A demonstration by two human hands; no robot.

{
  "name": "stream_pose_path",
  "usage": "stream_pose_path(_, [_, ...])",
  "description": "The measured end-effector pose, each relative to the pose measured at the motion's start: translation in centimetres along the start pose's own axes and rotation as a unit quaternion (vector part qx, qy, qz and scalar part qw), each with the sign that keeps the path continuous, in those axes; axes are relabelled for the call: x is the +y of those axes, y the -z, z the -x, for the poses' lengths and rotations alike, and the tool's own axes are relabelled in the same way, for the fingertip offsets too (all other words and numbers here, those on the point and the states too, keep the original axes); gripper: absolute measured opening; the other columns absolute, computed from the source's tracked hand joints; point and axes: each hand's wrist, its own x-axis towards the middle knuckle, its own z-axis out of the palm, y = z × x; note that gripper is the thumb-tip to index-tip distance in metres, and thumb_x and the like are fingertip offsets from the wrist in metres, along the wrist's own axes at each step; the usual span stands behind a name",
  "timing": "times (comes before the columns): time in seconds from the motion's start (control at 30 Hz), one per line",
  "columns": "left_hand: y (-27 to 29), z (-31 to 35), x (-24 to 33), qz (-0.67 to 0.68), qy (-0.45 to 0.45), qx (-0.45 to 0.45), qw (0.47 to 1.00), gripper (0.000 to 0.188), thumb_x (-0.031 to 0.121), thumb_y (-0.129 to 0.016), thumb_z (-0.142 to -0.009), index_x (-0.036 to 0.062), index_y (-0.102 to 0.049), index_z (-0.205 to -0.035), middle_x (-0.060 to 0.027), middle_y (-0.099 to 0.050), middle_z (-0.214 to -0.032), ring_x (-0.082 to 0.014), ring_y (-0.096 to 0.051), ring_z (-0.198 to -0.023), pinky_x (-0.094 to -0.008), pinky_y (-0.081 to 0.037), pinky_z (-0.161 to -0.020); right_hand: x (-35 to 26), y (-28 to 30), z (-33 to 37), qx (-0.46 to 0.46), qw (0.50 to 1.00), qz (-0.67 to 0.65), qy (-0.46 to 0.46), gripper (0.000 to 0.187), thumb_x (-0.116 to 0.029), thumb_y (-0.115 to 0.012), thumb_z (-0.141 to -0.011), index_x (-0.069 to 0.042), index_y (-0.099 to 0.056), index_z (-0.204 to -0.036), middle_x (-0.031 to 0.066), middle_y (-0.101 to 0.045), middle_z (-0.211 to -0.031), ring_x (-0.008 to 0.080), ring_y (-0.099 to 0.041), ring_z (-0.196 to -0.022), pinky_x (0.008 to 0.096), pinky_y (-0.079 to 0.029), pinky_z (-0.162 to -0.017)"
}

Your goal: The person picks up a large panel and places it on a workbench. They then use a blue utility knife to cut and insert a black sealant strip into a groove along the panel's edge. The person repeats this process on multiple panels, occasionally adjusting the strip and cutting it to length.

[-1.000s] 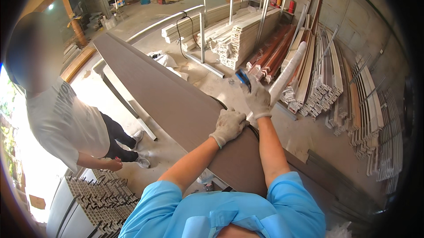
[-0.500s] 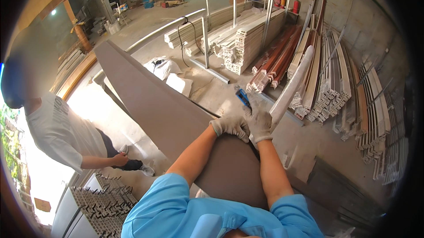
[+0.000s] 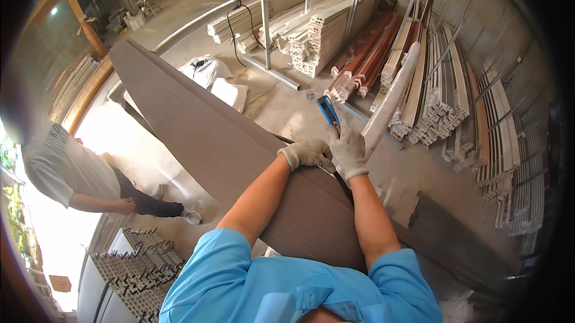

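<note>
A long brown board (image 3: 197,116) stretches from in front of my body toward the far left. My left hand (image 3: 309,154), in a pale work glove, rests at the board's right edge, its fingers curled beside a thin dark strip (image 3: 344,186) along that edge. What those fingers pinch is hidden. Right beside it, my gloved right hand (image 3: 349,150) is closed around a blue and black utility knife (image 3: 327,110). The knife's blue end points up and away from me; whether a blade is out at the lower end cannot be seen.
A person (image 3: 78,170) in a white shirt stands on the left. Bundled white profiles (image 3: 314,41), reddish ones (image 3: 368,53) and more stacks (image 3: 443,95) lie beyond and right. A wrapped white length (image 3: 392,98) slants beside my right hand. Hollow profiles (image 3: 141,269) stand lower left.
The whole view has shifted, so the surroundings sit higher and further left. Both hands stay close together at the board's edge, the knife still in my right hand.
</note>
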Motion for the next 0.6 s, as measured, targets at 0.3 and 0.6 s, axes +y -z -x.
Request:
stream_pose_path(0.3, [0.3,-0.8,-0.7,0.104,-0.035,-0.045,0.993,0.029,0.032,-0.082,-0.082,0.0051,-0.073,-0.089,-0.0032,-0.069,-0.076,-0.0144,-0.063,-0.073,-0.032,-0.049,-0.066,-5.3,2.2,-7.3,-0.038,0.949,-0.308,-0.051,0.038,-0.018,-0.06,-0.1,-0.008,-0.055,-0.136,-0.0015,-0.059,-0.077,0.0058,-0.058,-0.059,0.0238,-0.049,-0.051])
stream_pose_path(0.6, [-0.4,-1.8,-1.6,0.112,-0.029,-0.041,0.992,0.031,0.031,-0.082,-0.079,0.0046,-0.074,-0.092,-0.0067,-0.071,-0.079,-0.0189,-0.065,-0.075,-0.0354,-0.05,-0.069,-12.8,3.3,-12.1,0.003,0.834,-0.552,0.016,0.041,-0.019,-0.062,-0.1,-0.008,-0.054,-0.139,0.0048,-0.067,-0.094,0.0091,-0.063,-0.069,0.023,-0.054,-0.057])
